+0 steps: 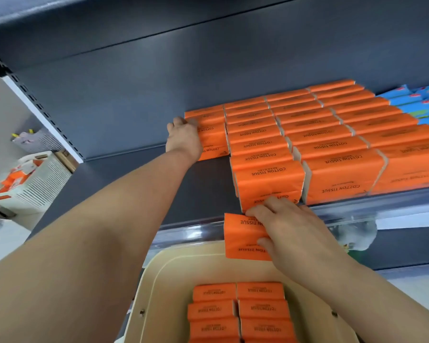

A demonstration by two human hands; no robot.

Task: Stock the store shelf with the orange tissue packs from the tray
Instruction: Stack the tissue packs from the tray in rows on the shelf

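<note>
Item: orange pack (240,240), pinched in my right hand (290,233) over the tray (174,266); left hand (183,138) clasps the shelf's (208,184) far-left row (212,134) (short, unbraced); risk: a careless push topples it.

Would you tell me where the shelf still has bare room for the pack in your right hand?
Bare shelf floor lies open in front of the short left column, bordered by the second column and the front rail. More lies left of the left hand. Rightward, orange rows run packed against the blue packs.
</note>
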